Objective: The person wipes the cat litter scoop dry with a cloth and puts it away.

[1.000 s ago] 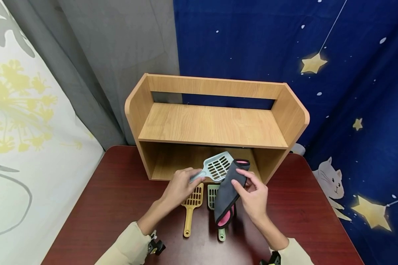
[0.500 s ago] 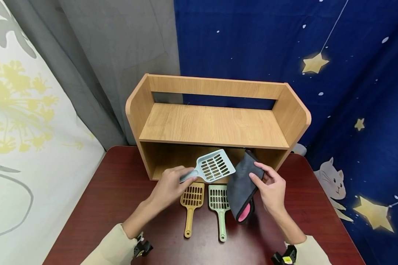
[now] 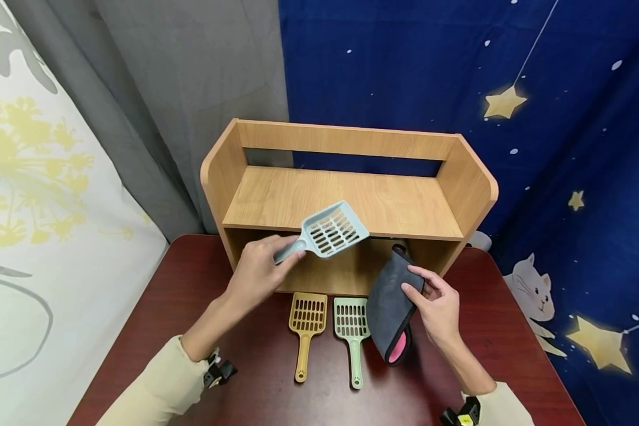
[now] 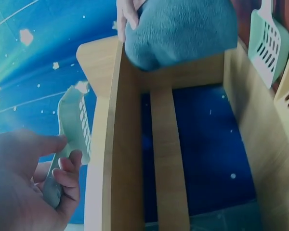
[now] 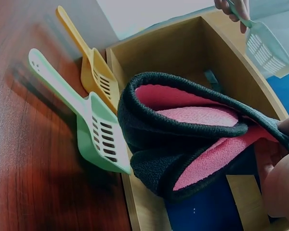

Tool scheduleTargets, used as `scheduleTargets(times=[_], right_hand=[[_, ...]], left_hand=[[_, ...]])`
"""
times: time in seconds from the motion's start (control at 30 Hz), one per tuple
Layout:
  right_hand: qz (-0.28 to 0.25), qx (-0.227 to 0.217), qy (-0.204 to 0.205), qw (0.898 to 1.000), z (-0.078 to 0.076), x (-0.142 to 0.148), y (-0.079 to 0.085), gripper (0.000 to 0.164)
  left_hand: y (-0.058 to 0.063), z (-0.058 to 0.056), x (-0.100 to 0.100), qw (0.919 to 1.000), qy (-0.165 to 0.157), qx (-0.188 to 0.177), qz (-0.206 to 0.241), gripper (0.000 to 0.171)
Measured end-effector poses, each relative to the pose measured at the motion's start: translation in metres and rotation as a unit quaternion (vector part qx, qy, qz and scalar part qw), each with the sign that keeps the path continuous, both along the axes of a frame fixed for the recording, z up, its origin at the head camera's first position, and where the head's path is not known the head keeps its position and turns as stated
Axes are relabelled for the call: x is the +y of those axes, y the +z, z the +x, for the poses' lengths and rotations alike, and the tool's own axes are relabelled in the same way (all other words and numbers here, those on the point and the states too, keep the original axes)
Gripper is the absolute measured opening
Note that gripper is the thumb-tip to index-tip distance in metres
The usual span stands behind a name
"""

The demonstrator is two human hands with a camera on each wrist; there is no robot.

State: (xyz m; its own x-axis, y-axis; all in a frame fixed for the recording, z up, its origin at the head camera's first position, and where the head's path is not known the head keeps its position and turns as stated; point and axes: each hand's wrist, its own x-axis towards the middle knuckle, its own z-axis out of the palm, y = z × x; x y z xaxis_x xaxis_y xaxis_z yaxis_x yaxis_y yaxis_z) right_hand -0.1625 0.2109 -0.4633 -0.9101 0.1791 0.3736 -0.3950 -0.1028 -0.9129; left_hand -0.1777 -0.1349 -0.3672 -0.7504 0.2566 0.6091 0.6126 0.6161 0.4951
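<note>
My left hand (image 3: 258, 269) grips the handle of a light blue litter scoop (image 3: 332, 231), its slotted head raised in front of the upper shelf's edge. In the left wrist view the same scoop (image 4: 74, 118) shows edge-on between thumb and fingers. On the right, my right hand (image 3: 438, 305) pinches a folded cloth (image 3: 391, 302), dark grey outside and pink inside with black edging. The cloth hangs before the lower compartment. Its pink folds (image 5: 197, 115) face the right wrist camera. A yellow scoop (image 3: 307, 319) and a green scoop (image 3: 352, 325) lie on the table, handles toward me.
A two-tier wooden shelf (image 3: 346, 198) stands at the back of the dark red table (image 3: 191, 307). Behind it hang a grey curtain (image 3: 191, 71) and a blue starry curtain (image 3: 415, 71). The two lying scoops sit just in front of the shelf.
My left hand has lifted the blue scoop up and to the left, away from the cloth. My right hand has moved the cloth right, uncovering the green scoop.
</note>
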Motion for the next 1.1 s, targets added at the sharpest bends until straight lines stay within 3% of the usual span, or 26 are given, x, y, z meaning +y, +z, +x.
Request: scheduleTargets(times=[0.43, 0.57, 0.83, 1.1], right_hand=[[0.019, -0.024, 0.002, 1.0, 0.004, 0.005, -0.005, 0.039], [0.018, -0.027, 0.004, 0.999, 0.004, 0.006, -0.008, 0.039], [0.024, -0.027, 0.011, 0.999, 0.003, 0.004, -0.013, 0.038], [0.032, -0.027, 0.024, 0.999, 0.003, 0.001, -0.017, 0.039]], left_hand=[[0.03, -0.061, -0.027, 0.9946, 0.101, 0.001, -0.024, 0.035], [0.033, -0.077, -0.03, 0.9907, 0.128, -0.028, -0.038, 0.035], [0.035, -0.097, -0.025, 0.9769, 0.174, -0.107, -0.063, 0.041], [0.036, -0.114, -0.02, 0.9686, 0.2, -0.119, -0.089, 0.038]])
